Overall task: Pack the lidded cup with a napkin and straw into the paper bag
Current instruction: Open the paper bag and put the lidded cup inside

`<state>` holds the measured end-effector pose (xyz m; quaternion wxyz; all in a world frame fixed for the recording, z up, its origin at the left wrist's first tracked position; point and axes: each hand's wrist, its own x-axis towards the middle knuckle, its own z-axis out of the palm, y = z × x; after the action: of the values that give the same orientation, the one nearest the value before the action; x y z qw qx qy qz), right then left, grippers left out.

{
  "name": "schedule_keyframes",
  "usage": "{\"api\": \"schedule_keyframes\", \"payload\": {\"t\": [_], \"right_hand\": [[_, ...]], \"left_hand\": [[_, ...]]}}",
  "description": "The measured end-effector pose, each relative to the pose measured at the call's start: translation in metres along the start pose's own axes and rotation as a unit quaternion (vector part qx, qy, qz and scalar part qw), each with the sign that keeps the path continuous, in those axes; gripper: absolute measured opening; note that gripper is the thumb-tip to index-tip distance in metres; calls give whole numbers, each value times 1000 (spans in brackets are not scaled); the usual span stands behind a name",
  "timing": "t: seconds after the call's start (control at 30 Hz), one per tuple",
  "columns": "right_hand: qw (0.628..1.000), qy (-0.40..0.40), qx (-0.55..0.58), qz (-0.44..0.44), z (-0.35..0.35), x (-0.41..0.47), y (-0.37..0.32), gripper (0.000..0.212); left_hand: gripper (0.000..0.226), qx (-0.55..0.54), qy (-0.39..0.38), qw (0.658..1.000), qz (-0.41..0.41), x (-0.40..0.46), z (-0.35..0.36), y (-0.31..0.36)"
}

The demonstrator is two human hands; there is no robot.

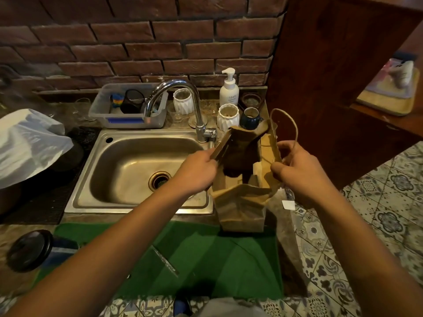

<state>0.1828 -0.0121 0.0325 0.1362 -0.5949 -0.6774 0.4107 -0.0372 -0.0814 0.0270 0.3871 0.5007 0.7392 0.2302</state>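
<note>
A brown paper bag (240,207) stands upright on the counter, right of the sink, with its mouth spread open. My left hand (196,172) pinches the bag's left rim. My right hand (295,170) grips the right rim and the twine handle (290,124). Inside the bag I see a dark hollow and a pale folded shape; I cannot tell what they are. A cup with a black lid (29,249) lies on its side at the counter's near left. A wrapped straw (166,261) lies on the green mat (217,259).
A steel sink (128,165) with a chrome faucet (183,92) fills the middle. Behind it stand a plastic bin (103,110), white jars, a soap pump bottle (229,88) and a dark mug. A white plastic bag (27,143) lies at left. Patterned floor tiles show at right.
</note>
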Motion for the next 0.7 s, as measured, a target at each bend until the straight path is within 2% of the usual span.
{"api": "schedule_keyframes", "payload": {"t": [0.07,0.2,0.3,0.57,0.7], "right_hand": [[1000,-20,-2,-11,5,-19,-5,61],[998,-56,-10,-21,22,-57,-10,63],[998,-57,-21,-25,42,-81,-8,61],[998,-55,2,21,88,-137,22,64],[998,-59,16,24,103,-157,27,62]], "left_hand": [[44,-51,-7,999,-4,-24,-6,-19],[51,-127,35,991,-29,-76,-11,-50],[51,-122,71,990,-25,-114,-5,-67],[64,-69,77,994,-25,-164,28,-105],[63,-82,64,995,-7,-175,35,-119]]}}
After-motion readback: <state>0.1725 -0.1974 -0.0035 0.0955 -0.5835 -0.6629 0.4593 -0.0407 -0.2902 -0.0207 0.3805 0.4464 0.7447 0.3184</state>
